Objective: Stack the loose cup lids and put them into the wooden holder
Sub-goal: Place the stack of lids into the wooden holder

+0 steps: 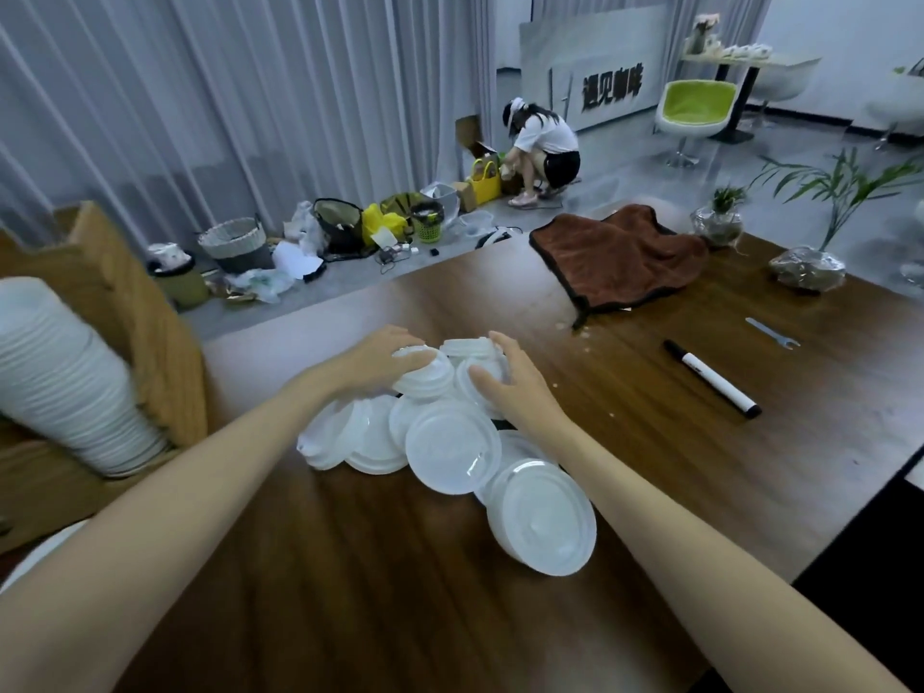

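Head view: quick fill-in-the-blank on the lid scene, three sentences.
1. The loose lids lie piled on the ____.
2. The wooden holder, with a lid stack in it, stands on the person's ____ side.
3. The left hand and right hand both hold ____.
Missing: table; left; lids.

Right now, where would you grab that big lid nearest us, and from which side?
Take the nearest lid by its rim, from the near right. It leans tilted on the pile, so that edge is free, while its far-left edge is tucked against other lids. Probably pinch the thin rim; the flat face offers no hold.
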